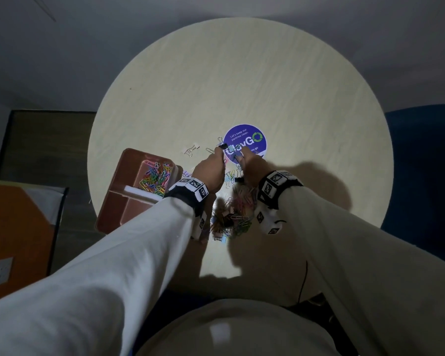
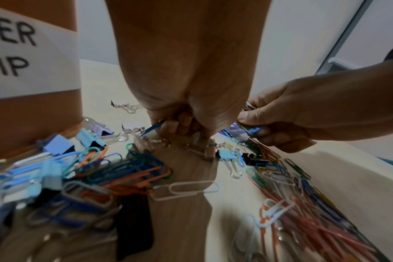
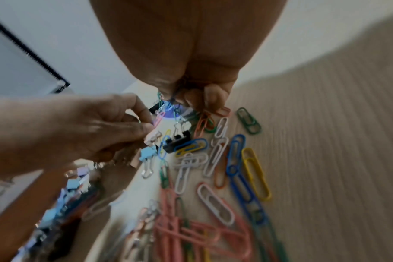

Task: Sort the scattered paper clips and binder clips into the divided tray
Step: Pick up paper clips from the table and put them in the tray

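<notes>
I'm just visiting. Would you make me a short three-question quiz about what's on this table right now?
1. True or false: the tray already holds coloured paper clips.
2. Which round thing lies under the fingertips of the right hand? A) plate B) purple sticker C) lid
3. Fill in: the left hand pinches a black ____ clip.

Key: 1 true; 2 B; 3 binder.

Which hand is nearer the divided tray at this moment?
Left. The left hand grips clips just right of the divided tray; the right hand grips clips farther right, over the purple sticker.
</notes>
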### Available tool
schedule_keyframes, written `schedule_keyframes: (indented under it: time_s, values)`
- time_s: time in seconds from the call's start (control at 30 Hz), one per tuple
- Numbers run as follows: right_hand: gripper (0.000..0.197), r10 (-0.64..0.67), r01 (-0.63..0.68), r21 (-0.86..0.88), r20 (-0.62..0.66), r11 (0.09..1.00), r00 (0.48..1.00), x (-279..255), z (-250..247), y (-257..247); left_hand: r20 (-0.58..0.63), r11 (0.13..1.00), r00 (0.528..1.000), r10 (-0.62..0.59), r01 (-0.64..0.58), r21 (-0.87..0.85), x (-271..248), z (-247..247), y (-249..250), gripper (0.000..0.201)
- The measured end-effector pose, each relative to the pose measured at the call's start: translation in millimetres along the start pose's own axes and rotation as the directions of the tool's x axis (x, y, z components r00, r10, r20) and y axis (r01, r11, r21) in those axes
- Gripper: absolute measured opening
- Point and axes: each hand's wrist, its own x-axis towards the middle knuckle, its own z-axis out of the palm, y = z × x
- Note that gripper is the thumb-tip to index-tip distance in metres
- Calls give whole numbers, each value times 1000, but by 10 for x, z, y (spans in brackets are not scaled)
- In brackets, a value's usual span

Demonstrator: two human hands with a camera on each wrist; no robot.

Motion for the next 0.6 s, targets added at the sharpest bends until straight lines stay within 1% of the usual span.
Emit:
schedule_keyframes:
  time_s: [0.03,0.1,0.13,0.17,0.2,0.23,0.27,0.3,0.33,0.4,0.47,0.53,0.6]
  values:
    - [29,0,0,12,-29,1000,1000,-24,2,9,2,1000,1000,-10,10,11,0,20,5,31]
    - [21,8,-3,36,-127,999,992,-77,33,40,5,999,999,-34,34,33,-22,40,22,30]
    - [19,28,-19,71,-127,997,992,-90,75,80,8,998,999,-42,42,39,-45,34,37,30]
    - [15,35,-24,127,-86,992,996,-138,82,62,10,999,999,-40,40,34,-51,49,31,31]
    - [7,-17,33,139,-117,990,993,-193,70,49,18,999,999,-45,45,15,-74,34,45,30]
    - [6,-29,55,180,-145,982,989,-230,24,30,16,999,999,-44,44,-15,-91,22,52,29]
    - [9,27,9,232,-152,973,988,-262,-19,-6,12,997,999,-48,48,-56,-116,-8,69,27]
    - [8,54,-10,241,-177,970,983,-321,-58,-37,-2,994,999,-40,39,-101,-139,-33,80,25]
    - [7,84,-40,313,-131,949,988,-354,-72,-61,-8,989,999,-37,35,-142,-180,-81,111,22]
    - [11,148,-97,446,-81,890,986,-402,-71,-112,-37,975,999,-33,24,-223,-257,-185,147,19]
    - [10,178,-115,545,-65,831,982,-437,-93,-236,-104,947,994,-38,3,-320,-367,-335,178,14]
    - [7,152,-77,593,-78,801,985,-458,-129,-384,-214,922,976,-37,-49,-385,-505,-508,164,14]
    - [6,106,-28,604,-94,797,990,-488,-167,-543,-317,906,947,-49,-91,-413,-651,-659,85,13]
